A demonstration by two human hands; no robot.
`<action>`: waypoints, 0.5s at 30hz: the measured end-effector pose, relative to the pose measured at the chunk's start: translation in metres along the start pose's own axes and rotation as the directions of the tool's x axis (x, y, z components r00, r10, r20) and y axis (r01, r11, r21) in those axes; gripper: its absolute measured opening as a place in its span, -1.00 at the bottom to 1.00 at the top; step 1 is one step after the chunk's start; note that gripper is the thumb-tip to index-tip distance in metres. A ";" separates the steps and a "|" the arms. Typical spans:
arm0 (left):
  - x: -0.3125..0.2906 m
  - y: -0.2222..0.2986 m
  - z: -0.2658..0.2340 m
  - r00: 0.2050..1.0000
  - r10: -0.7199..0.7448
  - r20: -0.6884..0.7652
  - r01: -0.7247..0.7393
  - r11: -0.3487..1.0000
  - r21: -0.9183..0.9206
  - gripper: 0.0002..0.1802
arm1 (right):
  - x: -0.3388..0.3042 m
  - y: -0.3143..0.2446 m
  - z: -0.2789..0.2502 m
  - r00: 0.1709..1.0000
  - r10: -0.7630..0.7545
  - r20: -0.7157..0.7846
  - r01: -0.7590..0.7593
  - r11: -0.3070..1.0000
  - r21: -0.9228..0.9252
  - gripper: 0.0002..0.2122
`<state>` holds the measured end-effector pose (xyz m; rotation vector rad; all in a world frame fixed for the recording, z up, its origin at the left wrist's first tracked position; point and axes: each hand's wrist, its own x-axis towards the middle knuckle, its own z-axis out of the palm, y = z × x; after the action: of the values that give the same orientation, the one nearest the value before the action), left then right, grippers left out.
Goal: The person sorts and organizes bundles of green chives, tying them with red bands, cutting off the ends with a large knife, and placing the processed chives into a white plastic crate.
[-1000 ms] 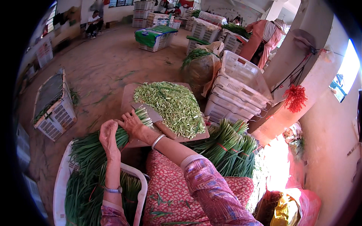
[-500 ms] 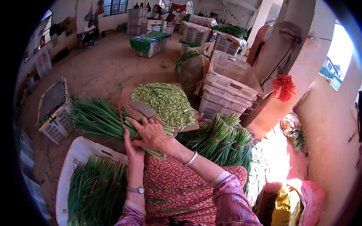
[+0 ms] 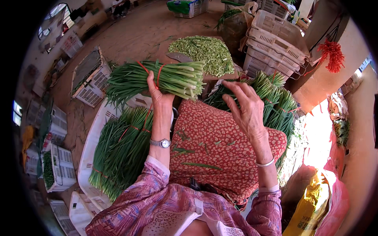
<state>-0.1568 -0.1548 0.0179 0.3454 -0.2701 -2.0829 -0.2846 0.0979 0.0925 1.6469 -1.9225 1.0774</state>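
My left hand (image 3: 159, 94) grips a bunch of garlic chives (image 3: 179, 76) from below, its thumb near the red ties (image 3: 158, 76) round the stems. The leafy green end lies to the left, the pale cut ends to the right. Apart from the bunch, over the red flowered cloth (image 3: 220, 133) on my lap, my right hand (image 3: 248, 106) is raised with nothing in it and its fingers apart. Behind the bunch, chopped pale-green pieces (image 3: 202, 55) lie heaped on a board (image 3: 164, 48), with a dark knife blade (image 3: 179, 57) at their left edge.
At my left, a white crate (image 3: 86, 161) holds tied chive bunches (image 3: 118, 153). More bunches (image 3: 271, 98) lie at my right, before stacked crates (image 3: 271, 51). Another crate (image 3: 92, 84) stands far left. A yellow bag (image 3: 311, 204) sits near right; red ties (image 3: 330, 57) hang by a pillar.
My right hand has come off the bunch and moved right, its fingers opening. My left hand keeps hold of the bunch, which now shows both ties. The view has tilted down.
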 end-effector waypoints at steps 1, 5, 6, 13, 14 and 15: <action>-0.007 -0.013 0.004 0.999 0.033 -0.008 -0.032 0.997 0.068 -0.33 | 0.014 -0.016 -0.005 0.997 -0.075 -0.029 0.076 0.997 0.027 -0.68; -0.020 -0.019 0.006 0.999 0.023 0.042 -0.028 0.991 0.132 -0.40 | -0.003 -0.018 0.062 0.950 -0.303 0.070 0.306 0.951 -0.034 -0.52; -0.016 -0.018 0.006 0.998 0.051 0.029 -0.055 0.989 0.135 -0.40 | -0.029 -0.001 0.070 0.952 -0.298 0.066 0.300 0.954 -0.018 -0.51; -0.033 0.008 -0.005 0.995 0.103 -0.014 -0.098 0.971 0.217 -0.41 | -0.052 -0.005 0.043 0.988 0.078 0.131 -0.084 0.996 0.042 -0.80; -0.034 0.005 -0.004 0.992 0.122 -0.034 -0.111 0.967 0.231 -0.41 | -0.028 -0.026 0.034 1.000 0.005 0.013 -0.006 0.997 0.080 -0.77; -0.033 0.000 -0.003 0.996 0.085 0.022 -0.088 0.968 0.237 -0.43 | -0.013 -0.040 0.030 0.992 -0.116 -0.054 0.119 0.991 0.055 -0.72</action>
<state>-0.1391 -0.1262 0.0193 0.4571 -0.5350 -1.9703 -0.2382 0.0828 0.0761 1.7234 -1.7543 1.1273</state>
